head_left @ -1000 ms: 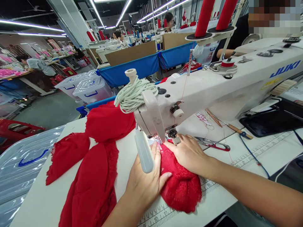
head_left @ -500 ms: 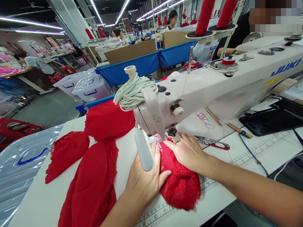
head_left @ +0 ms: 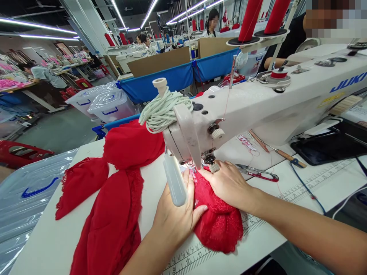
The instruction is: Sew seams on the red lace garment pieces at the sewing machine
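A piece of red lace-trimmed fabric (head_left: 219, 225) lies under the needle area of a white sewing machine (head_left: 258, 103). My left hand (head_left: 174, 210) rests flat on the fabric's left edge, fingers stretched toward the presser foot and thumb spread over the cloth. A grey lamp-like piece (head_left: 174, 183) hanging from the machine head covers part of that hand. On the right edge of the fabric lies my right hand (head_left: 229, 185), its fingers extended beside the needle area, their tips partly hidden by a tension knob. Neither hand is closed around the cloth.
More red fabric pieces (head_left: 111, 217) spread across the table's left. Right of the machine head lie thread snips (head_left: 258, 173), a wooden-handled tool (head_left: 289, 157) and a dark phone or tablet (head_left: 329, 143). A clear plastic bin (head_left: 34, 210) stands left. Another person's arm (head_left: 275, 61) shows behind.
The whole view has shifted very slightly. Both hands and the red fabric stay in practically the same place at the needle.
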A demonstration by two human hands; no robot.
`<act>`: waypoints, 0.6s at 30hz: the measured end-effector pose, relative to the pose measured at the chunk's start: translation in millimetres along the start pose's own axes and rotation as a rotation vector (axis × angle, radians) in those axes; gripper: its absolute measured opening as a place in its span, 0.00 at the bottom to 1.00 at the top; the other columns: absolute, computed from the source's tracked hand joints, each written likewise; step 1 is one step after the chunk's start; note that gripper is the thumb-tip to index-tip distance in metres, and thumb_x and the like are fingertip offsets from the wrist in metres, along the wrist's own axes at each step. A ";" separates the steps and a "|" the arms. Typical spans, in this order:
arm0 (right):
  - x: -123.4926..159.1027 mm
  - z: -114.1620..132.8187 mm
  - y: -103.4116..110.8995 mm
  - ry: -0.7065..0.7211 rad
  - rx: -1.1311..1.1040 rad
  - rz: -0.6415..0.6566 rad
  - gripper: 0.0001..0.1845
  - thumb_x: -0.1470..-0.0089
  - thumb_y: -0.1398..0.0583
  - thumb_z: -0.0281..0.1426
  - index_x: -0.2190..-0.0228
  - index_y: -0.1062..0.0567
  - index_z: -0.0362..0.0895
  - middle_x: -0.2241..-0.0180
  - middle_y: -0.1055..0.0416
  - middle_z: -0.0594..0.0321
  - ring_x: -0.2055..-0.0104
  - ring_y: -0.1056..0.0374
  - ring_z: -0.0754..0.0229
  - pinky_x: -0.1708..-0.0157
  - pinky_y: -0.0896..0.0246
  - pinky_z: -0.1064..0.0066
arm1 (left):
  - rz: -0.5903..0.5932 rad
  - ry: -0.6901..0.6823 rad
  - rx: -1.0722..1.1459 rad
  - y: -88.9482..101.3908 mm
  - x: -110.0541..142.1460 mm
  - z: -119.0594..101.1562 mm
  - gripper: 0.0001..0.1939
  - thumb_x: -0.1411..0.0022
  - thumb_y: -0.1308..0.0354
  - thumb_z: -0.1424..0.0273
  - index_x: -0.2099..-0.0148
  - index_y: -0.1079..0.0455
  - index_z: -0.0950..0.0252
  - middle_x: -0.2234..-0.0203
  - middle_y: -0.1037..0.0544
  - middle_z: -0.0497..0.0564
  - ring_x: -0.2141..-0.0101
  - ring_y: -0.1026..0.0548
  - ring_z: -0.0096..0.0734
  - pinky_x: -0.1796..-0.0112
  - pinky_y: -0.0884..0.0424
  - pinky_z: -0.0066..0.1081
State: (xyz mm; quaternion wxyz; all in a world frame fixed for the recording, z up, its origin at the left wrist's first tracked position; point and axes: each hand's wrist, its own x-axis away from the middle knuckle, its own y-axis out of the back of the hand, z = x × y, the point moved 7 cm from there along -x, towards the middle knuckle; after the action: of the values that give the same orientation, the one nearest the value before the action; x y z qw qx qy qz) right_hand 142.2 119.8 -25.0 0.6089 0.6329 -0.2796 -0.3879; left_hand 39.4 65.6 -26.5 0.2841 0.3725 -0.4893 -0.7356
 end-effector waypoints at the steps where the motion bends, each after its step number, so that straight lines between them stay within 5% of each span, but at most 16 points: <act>1: -0.1 0.1 0.1 -0.004 -0.001 0.004 0.22 0.42 0.48 0.26 0.48 0.30 0.52 0.60 0.29 0.54 0.65 0.34 0.55 0.64 0.47 0.66 | 0.008 0.012 0.004 -0.9 0.2 0.7 0.35 0.37 0.53 0.53 0.41 0.42 0.81 0.44 0.33 0.73 0.43 0.35 0.55 0.40 0.47 0.54; 9: -0.4 -0.3 -0.7 0.003 -0.011 0.008 0.21 0.42 0.48 0.25 0.49 0.29 0.51 0.60 0.29 0.55 0.64 0.34 0.55 0.64 0.47 0.66 | -0.003 0.010 0.036 -2.9 1.6 1.8 0.38 0.37 0.54 0.51 0.37 0.47 0.78 0.43 0.34 0.70 0.41 0.38 0.56 0.40 0.49 0.55; 18: -1.5 -9.8 7.6 -0.102 -0.082 -0.029 0.14 0.41 0.49 0.26 0.60 0.26 0.43 0.64 0.27 0.57 0.67 0.32 0.58 0.69 0.48 0.69 | -0.039 -0.007 0.025 11.8 -0.1 -0.2 0.30 0.34 0.59 0.53 0.45 0.32 0.71 0.45 0.30 0.67 0.44 0.34 0.52 0.43 0.43 0.52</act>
State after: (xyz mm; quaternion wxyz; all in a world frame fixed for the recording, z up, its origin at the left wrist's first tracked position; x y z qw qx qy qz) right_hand 150.5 125.7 -17.7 0.6137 0.5906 -0.2851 -0.4396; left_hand 40.2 61.3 -15.5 0.2634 0.3829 -0.4919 -0.7362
